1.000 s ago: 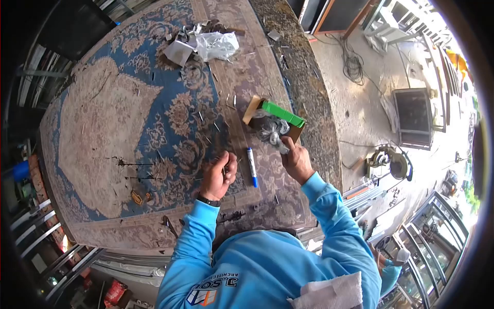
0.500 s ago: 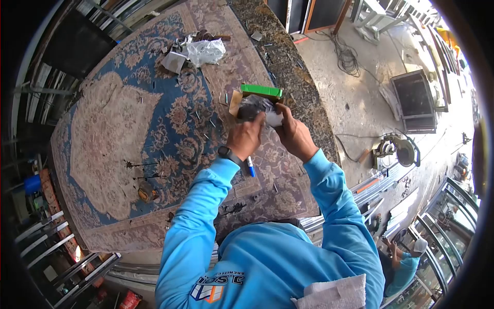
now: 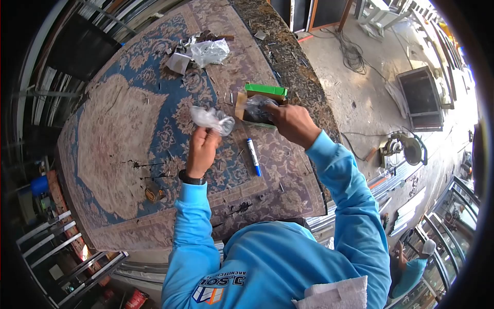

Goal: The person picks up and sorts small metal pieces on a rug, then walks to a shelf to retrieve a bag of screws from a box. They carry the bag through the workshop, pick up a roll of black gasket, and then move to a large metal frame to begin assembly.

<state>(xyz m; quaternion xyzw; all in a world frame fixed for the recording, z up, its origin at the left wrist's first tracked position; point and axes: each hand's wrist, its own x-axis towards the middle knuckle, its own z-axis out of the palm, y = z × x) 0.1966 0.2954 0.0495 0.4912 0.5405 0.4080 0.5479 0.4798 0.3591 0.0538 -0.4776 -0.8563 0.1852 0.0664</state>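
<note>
In the head view, my left hand is closed around a crumpled piece of clear plastic, held just above the rug. My right hand reaches over a small cardboard box with a green flap. Its curled fingers pinch a clear plastic bag with dark contents inside the box; the fingertips are partly hidden. Between my forearms, a white and blue marker lies on the patterned rug that covers the table.
Crumpled plastic and scraps lie at the rug's far side. Small loose pieces are scattered around the box. A tape measure rests at the left. On the floor to the right are a cut-off saw and a coiled cable. Another person works at lower right.
My left hand has moved left and towards me, away from the box, with the crumpled plastic in it. My right hand stays at the box. The marker is now fully uncovered.
</note>
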